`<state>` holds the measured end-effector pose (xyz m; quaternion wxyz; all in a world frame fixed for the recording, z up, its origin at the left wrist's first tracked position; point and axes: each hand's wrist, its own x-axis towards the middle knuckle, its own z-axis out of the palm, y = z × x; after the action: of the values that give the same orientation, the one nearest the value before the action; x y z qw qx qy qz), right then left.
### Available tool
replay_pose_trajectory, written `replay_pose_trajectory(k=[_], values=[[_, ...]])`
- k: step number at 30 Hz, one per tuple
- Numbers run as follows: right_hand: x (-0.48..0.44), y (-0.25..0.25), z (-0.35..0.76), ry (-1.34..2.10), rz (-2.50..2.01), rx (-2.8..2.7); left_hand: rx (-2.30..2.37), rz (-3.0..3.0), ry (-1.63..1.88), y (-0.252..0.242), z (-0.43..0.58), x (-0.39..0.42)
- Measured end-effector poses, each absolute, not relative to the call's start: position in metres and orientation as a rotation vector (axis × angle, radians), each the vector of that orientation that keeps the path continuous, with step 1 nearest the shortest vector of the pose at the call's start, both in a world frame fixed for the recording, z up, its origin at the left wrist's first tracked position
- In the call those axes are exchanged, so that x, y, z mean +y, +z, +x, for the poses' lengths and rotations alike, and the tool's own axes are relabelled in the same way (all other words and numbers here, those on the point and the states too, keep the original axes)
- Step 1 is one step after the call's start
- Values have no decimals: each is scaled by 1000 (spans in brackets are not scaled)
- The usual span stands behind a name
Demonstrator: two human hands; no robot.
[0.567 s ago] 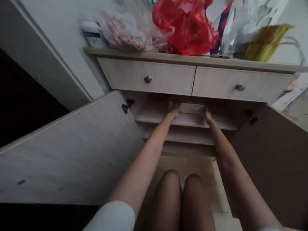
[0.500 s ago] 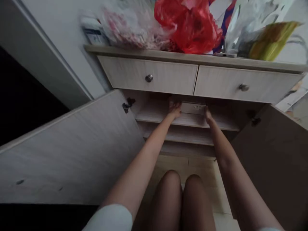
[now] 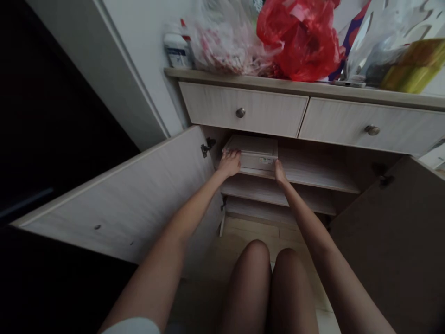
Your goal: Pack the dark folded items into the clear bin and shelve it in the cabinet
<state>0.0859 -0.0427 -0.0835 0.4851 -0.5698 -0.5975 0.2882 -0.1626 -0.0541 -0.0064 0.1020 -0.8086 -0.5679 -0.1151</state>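
A flat white lidded box [image 3: 252,160] with a small printed label on its front rests on the upper shelf [image 3: 313,176] of an open cabinet, towards the left side. My left hand [image 3: 230,163] grips the box's left front corner, fingers over the edge. On the opposite side, my right hand [image 3: 279,171] presses against the right front corner, its fingers partly hidden behind the box. Both arms reach forward into the cabinet above my knees.
The left door [image 3: 139,195] and right door [image 3: 392,232] stand swung out on either side of my arms. Two drawers with round knobs [image 3: 240,112] sit above. A red plastic bag [image 3: 299,41], a clear bag [image 3: 225,46] and a white bottle [image 3: 176,50] crowd the cabinet top.
The box has slid left along the shelf between both hands, and its lid shows more clearly. The camera view has shifted left, so the cabinet appears further right.
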Motion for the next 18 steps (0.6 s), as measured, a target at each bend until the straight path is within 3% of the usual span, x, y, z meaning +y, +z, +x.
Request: replay_pose_trajectory(k=[8,18], values=[[-52,-76,27,764,-1382,-1407,-1721,-2334,-202,5,-209,-61],[-12,-67,60,1048,-1294,-1092,-1761,-2422,-451,-7,-145,-52]])
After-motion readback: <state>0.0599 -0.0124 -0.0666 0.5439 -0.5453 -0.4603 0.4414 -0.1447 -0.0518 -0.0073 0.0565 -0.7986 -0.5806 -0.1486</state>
